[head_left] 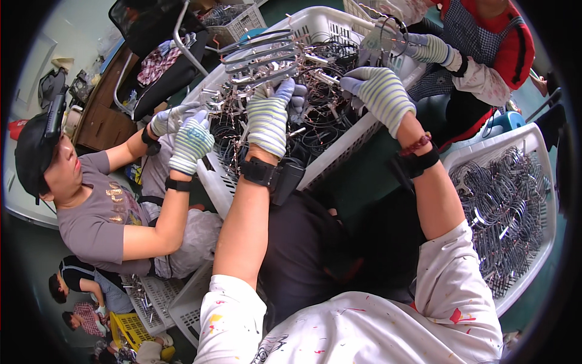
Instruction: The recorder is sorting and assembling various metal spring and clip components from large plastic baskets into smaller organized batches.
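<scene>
My left hand (268, 118), in a striped knit glove, is closed around the lower side of a bundle of grey bent metal rods (257, 57) with coppery ends. It holds the bundle up over the heap in a white plastic crate (339, 156). My right hand (381, 97), gloved alike, is beside the crate's right part with thumb and fingers pinched together. What lies between those fingertips, if anything, is too small to tell. Dark looped rods and thin silvery pieces (318, 130) fill the crate beneath both hands.
At the left a co-worker's gloved hands (193, 142) work by the crate's edge. Another person's gloved hand (430, 50) reaches in from the far right near a dark ring. A second white crate (548, 182) full of bent rods stands at my right. A chair (154, 60) is at far left.
</scene>
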